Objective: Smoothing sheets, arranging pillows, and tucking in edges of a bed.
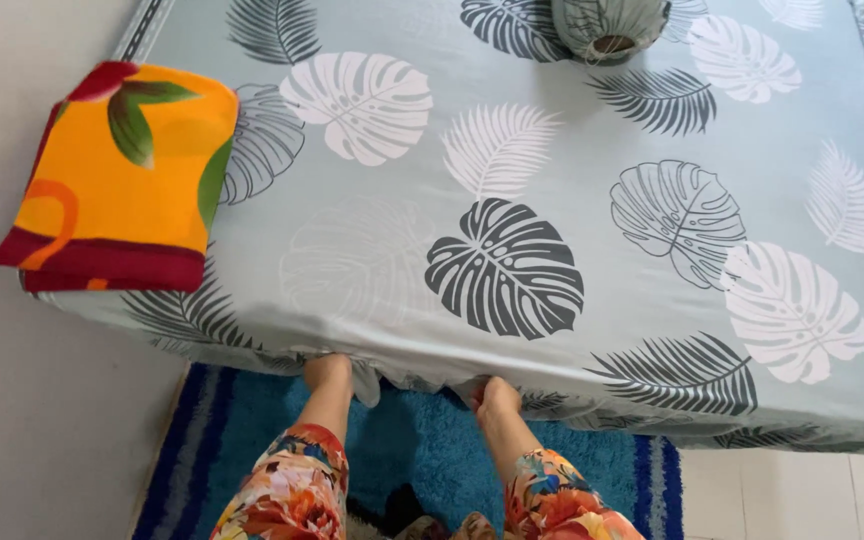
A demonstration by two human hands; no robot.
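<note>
Head view: a bed fills most of the frame, covered by a pale grey-blue sheet (552, 150) printed with large white and dark grey leaves. Both arms, in bright floral sleeves (287, 490), reach forward to the near edge of the mattress.

The left hand (328, 368) is at the sheet's lower edge, its fingers tucked under the overhang, so how tightly they close cannot be told; it touches the sheet where the cloth bunches into small folds. The right hand (495, 393) sits a little lower and to the right, also pressed against the hanging edge, with its fingers hidden behind the cloth; whether it pinches the sheet or only pushes on it cannot be told. Between the two hands the edge sags and wrinkles.

A folded blanket (117, 180), orange with a red border and green leaves, lies on the bed's near left corner. A round cushion (609, 25) in the same leaf print rests at the far edge, partly cut off by the frame. Under the arms lies a shaggy blue rug (422, 450) with darker stripes at its sides, on a pale tiled floor (792, 495)
</note>
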